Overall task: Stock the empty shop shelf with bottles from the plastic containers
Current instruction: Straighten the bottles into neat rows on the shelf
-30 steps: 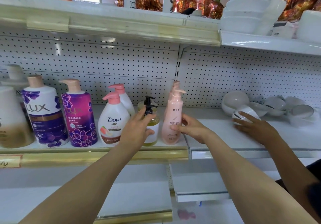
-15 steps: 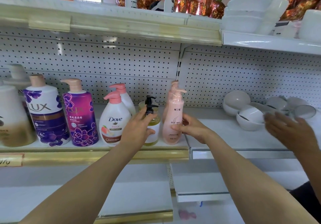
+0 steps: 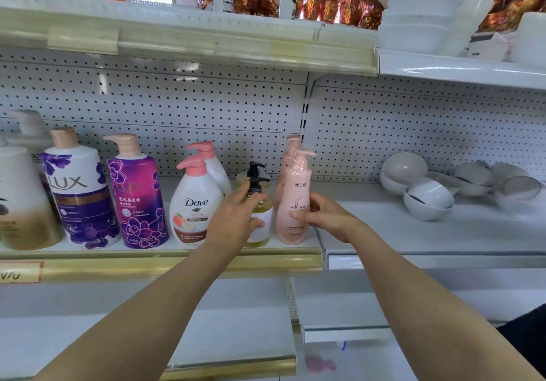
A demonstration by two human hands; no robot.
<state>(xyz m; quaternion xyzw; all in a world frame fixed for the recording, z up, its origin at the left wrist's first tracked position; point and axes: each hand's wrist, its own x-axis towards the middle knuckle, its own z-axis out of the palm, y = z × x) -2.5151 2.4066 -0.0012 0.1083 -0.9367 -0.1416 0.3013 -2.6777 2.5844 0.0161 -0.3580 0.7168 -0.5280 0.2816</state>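
The shelf [image 3: 177, 252] has a gold front edge. The tall pink bottle [image 3: 291, 191] with a pink pump stands at its right end, and the right hand [image 3: 325, 216] is wrapped round it. The small yellow bottle [image 3: 264, 207] with a black pump stands just beside it, held by the left hand [image 3: 233, 221].

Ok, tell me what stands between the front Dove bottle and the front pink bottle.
In the head view: the yellow black-pump bottle, held by the left hand.

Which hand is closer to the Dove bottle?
Left. The left hand holds the yellow bottle right beside the Dove bottle; the right hand grips the pink bottle farther right.
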